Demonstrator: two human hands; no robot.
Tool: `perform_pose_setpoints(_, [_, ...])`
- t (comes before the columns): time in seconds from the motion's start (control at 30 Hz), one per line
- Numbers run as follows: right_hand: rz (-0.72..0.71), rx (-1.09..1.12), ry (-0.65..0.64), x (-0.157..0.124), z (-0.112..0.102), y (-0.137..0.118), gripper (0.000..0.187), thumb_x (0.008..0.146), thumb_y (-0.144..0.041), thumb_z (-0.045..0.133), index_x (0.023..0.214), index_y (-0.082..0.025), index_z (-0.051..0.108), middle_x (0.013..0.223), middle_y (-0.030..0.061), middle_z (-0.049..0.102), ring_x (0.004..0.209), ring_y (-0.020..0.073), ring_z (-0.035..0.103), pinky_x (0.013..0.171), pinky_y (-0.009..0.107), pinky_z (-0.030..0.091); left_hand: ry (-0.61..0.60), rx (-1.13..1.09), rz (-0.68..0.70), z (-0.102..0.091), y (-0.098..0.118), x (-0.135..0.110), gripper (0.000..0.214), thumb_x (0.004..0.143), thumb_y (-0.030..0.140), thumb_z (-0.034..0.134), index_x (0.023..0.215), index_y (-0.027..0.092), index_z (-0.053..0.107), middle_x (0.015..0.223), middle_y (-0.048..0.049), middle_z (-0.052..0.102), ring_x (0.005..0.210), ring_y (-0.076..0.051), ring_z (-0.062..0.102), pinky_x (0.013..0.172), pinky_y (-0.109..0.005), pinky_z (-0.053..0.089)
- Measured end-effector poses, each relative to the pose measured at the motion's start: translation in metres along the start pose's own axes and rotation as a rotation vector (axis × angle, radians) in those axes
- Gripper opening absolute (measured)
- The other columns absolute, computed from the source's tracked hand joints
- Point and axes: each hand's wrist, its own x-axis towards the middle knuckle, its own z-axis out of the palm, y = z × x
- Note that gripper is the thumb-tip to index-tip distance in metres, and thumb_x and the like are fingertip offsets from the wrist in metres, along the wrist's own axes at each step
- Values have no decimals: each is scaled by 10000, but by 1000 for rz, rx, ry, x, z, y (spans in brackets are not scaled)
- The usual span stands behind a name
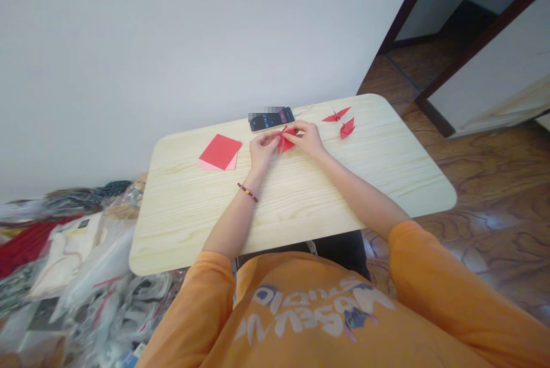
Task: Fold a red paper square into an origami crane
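Observation:
A partly folded red paper piece lies between my two hands near the far middle of a light wooden table. My left hand pinches its left side, fingers closed on the paper. My right hand pinches its right side from above. A beaded bracelet circles my left wrist. A stack of red and pink paper squares lies to the left of my hands. Two finished red folded paper figures rest to the right of them.
A dark phone lies by the wall just beyond my hands. Plastic bags and fabric are heaped on the floor left of the table. Patterned wooden floor and a dark-framed doorway lie to the right.

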Motion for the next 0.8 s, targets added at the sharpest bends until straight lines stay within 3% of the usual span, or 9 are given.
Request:
perform_pose_setpoints(0.2, [-102, -82, -8, -3, 3, 1, 62, 717, -232, 664, 732, -188, 704, 761, 27, 645, 708, 155, 551, 662, 279, 428, 77, -52, -58, 5, 6, -5, 397, 610, 266, 786, 971, 148, 672, 818, -66, 737, 735, -164, 692, 732, -288, 544])
perform_pose_setpoints(0.4, [-140, -127, -15, -3, 3, 0, 65, 725, -214, 642, 742, -189, 699, 768, 29, 644, 662, 144, 526, 617, 274, 404, 121, -18, -63, 7, 10, -5, 311, 599, 254, 789, 867, 143, 678, 743, -50, 728, 686, -161, 684, 674, -271, 530])
perform_pose_setpoints(0.8, [-146, -55, -49, -4, 3, 0, 81, 756, -245, 620, 743, -198, 684, 804, 39, 672, 793, 186, 607, 750, 310, 465, 99, 70, 41, 5, 12, -5, 192, 632, 216, 760, 740, 171, 608, 688, -10, 674, 635, -112, 637, 641, -226, 500])
